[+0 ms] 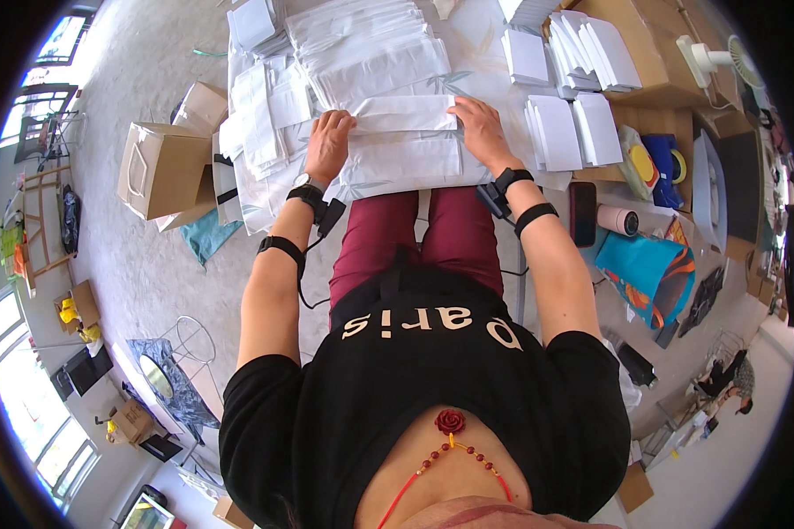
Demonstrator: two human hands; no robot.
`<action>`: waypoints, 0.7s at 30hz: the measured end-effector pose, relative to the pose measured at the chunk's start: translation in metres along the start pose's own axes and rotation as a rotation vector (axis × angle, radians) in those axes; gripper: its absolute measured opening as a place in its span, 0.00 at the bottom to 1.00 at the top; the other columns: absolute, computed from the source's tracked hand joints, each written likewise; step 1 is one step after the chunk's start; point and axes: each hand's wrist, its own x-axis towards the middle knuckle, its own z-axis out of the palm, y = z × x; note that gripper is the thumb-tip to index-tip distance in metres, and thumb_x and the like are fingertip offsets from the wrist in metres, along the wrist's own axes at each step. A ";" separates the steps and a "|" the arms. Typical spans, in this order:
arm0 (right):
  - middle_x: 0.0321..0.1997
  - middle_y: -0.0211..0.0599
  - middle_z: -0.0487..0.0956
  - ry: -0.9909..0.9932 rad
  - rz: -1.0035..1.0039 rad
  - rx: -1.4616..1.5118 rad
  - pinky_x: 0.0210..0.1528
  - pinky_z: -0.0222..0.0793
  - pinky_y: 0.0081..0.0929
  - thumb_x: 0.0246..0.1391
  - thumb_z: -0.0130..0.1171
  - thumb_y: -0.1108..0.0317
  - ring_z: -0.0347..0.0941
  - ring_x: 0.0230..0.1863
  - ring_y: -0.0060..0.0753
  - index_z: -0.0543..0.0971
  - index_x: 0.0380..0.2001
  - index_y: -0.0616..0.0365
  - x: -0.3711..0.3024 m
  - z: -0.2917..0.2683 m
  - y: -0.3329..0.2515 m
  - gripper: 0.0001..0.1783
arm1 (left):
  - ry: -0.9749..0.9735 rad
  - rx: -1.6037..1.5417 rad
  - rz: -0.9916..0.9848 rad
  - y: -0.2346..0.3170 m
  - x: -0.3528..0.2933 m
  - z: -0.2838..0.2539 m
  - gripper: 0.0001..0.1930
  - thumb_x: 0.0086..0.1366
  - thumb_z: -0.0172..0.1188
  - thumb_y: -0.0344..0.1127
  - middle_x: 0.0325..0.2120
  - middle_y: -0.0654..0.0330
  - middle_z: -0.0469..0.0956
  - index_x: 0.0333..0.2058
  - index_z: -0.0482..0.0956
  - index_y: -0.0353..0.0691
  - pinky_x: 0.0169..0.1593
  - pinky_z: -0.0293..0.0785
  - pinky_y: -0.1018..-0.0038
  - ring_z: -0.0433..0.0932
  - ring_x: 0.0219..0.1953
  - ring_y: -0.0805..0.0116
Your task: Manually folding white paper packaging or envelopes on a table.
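Strips [404,115] on table [478,57] — boxes [175,176] at left

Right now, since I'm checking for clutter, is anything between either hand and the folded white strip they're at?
Nothing visible is: the left hand and right hand touch opposite ends of the white strip.

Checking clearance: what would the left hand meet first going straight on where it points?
Likely the pile of white paper just ahead of the left hand; height is hard to judge.
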 end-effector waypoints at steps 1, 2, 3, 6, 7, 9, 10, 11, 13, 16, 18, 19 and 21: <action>0.63 0.39 0.77 0.019 0.019 0.013 0.69 0.59 0.44 0.54 0.51 0.82 0.68 0.68 0.42 0.81 0.51 0.52 -0.002 -0.001 -0.004 0.23 | 0.000 0.002 -0.002 -0.001 -0.002 -0.002 0.14 0.55 0.55 0.19 0.44 0.60 0.78 0.39 0.77 0.42 0.57 0.70 0.59 0.75 0.53 0.54; 0.63 0.39 0.77 0.019 0.023 0.011 0.69 0.59 0.44 0.54 0.51 0.82 0.68 0.68 0.42 0.81 0.51 0.52 -0.005 0.000 -0.005 0.23 | 0.008 0.033 0.013 0.001 0.000 -0.003 0.13 0.56 0.56 0.21 0.44 0.60 0.78 0.39 0.77 0.42 0.56 0.70 0.60 0.75 0.53 0.55; 0.62 0.40 0.77 0.041 0.068 0.029 0.69 0.61 0.44 0.54 0.52 0.81 0.68 0.68 0.43 0.81 0.52 0.52 -0.008 0.000 -0.005 0.23 | 0.016 0.065 0.028 0.004 0.003 -0.005 0.12 0.57 0.56 0.23 0.44 0.61 0.78 0.40 0.78 0.42 0.55 0.70 0.60 0.75 0.53 0.56; 0.62 0.43 0.76 0.080 0.121 0.036 0.67 0.63 0.45 0.51 0.54 0.82 0.69 0.66 0.47 0.78 0.55 0.53 -0.019 0.001 -0.005 0.26 | 0.019 0.082 0.115 0.009 0.005 -0.007 0.12 0.57 0.56 0.23 0.46 0.61 0.78 0.40 0.78 0.42 0.57 0.69 0.61 0.74 0.55 0.57; 0.62 0.45 0.75 0.096 0.127 0.025 0.66 0.65 0.45 0.50 0.56 0.83 0.70 0.65 0.50 0.77 0.57 0.52 -0.023 0.001 -0.005 0.29 | -0.005 0.085 0.158 0.010 0.004 -0.008 0.12 0.57 0.56 0.23 0.46 0.61 0.78 0.40 0.78 0.43 0.58 0.68 0.60 0.73 0.56 0.57; 0.60 0.47 0.76 0.161 0.144 0.074 0.65 0.66 0.45 0.50 0.55 0.83 0.71 0.63 0.51 0.78 0.55 0.54 -0.029 0.003 -0.007 0.27 | -0.037 0.081 0.130 0.003 -0.006 -0.006 0.14 0.55 0.56 0.21 0.47 0.61 0.78 0.40 0.78 0.43 0.60 0.67 0.59 0.73 0.57 0.56; 0.59 0.49 0.77 0.223 0.163 0.120 0.63 0.67 0.45 0.49 0.55 0.83 0.72 0.61 0.52 0.79 0.53 0.56 -0.033 0.004 -0.009 0.25 | -0.070 0.072 0.102 -0.001 -0.011 -0.004 0.15 0.54 0.57 0.20 0.48 0.61 0.78 0.40 0.78 0.43 0.61 0.65 0.57 0.72 0.58 0.55; 0.59 0.49 0.77 0.224 0.166 0.117 0.63 0.67 0.45 0.49 0.55 0.83 0.72 0.61 0.52 0.79 0.53 0.56 -0.040 0.002 -0.010 0.25 | -0.070 0.069 0.105 0.005 -0.011 -0.006 0.15 0.54 0.57 0.20 0.48 0.61 0.78 0.40 0.78 0.43 0.61 0.65 0.57 0.72 0.58 0.55; 0.55 0.51 0.78 0.235 0.300 0.199 0.57 0.73 0.44 0.52 0.55 0.83 0.75 0.55 0.53 0.78 0.51 0.59 -0.055 0.000 -0.013 0.22 | -0.054 0.127 0.053 0.020 -0.015 -0.010 0.16 0.54 0.56 0.21 0.48 0.60 0.77 0.42 0.79 0.42 0.63 0.62 0.55 0.72 0.59 0.55; 0.50 0.51 0.81 0.217 0.466 0.361 0.51 0.76 0.40 0.54 0.57 0.80 0.80 0.49 0.48 0.77 0.51 0.61 -0.071 0.006 -0.019 0.20 | -0.037 -0.067 -0.013 0.059 -0.013 -0.001 0.17 0.53 0.59 0.21 0.47 0.54 0.77 0.43 0.78 0.41 0.58 0.67 0.56 0.74 0.53 0.51; 0.50 0.48 0.82 0.191 0.528 0.465 0.52 0.76 0.36 0.56 0.59 0.78 0.81 0.47 0.41 0.76 0.53 0.62 -0.078 0.015 -0.025 0.20 | -0.089 -0.274 -0.043 0.091 -0.018 0.019 0.15 0.56 0.62 0.24 0.45 0.52 0.77 0.44 0.77 0.39 0.54 0.72 0.57 0.75 0.50 0.48; 0.50 0.44 0.82 0.163 0.590 0.568 0.53 0.76 0.31 0.58 0.60 0.76 0.82 0.46 0.34 0.76 0.56 0.62 -0.080 0.018 -0.028 0.21 | -0.135 -0.381 -0.056 0.112 -0.019 0.028 0.15 0.58 0.64 0.27 0.44 0.51 0.77 0.45 0.77 0.39 0.53 0.74 0.58 0.76 0.48 0.47; 0.52 0.44 0.82 0.151 0.616 0.629 0.54 0.76 0.29 0.58 0.62 0.75 0.81 0.49 0.31 0.76 0.56 0.64 -0.084 0.021 -0.033 0.22 | -0.163 -0.376 -0.012 0.146 -0.018 0.042 0.17 0.58 0.68 0.32 0.42 0.51 0.77 0.45 0.77 0.39 0.52 0.75 0.59 0.76 0.48 0.47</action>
